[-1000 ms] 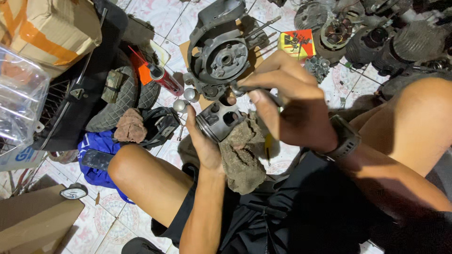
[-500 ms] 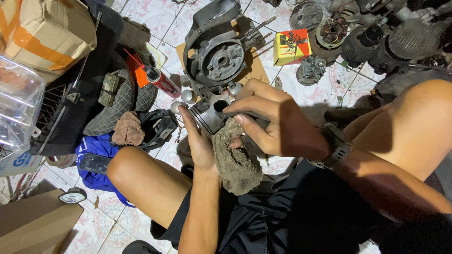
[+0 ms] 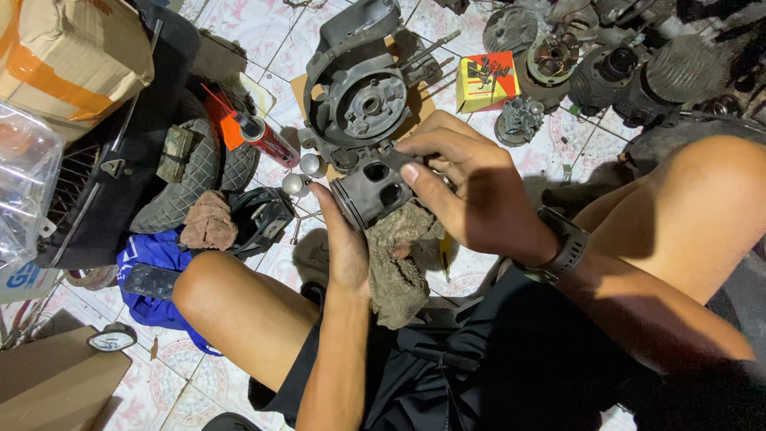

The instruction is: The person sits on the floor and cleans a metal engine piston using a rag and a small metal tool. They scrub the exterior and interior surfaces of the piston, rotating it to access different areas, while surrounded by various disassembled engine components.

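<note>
— Why is the rag point(image 3: 396, 263) under the piston point(image 3: 373, 189)?
— It pads the left hand point(image 3: 345, 239), which cups the piston from below, over the lap.
— And the right hand point(image 3: 471, 191)?
— Its fingers pinch the piston's top edge, steadying it just beside the engine case point(image 3: 359, 96) on the floor.

The piston point(image 3: 373, 191) sits between the left hand point(image 3: 345, 243) and right hand point(image 3: 471, 195), on a rag point(image 3: 396, 263) that hangs over the lap. Just behind it on the floor point(image 3: 263, 32) stands the engine case point(image 3: 361, 92). Left of the case lies a spray can point(image 3: 267, 140), beside a tyre point(image 3: 191, 179). Right of the case sits a small box point(image 3: 487, 80), with engine cylinders point(image 3: 638, 76) farther right.
</note>
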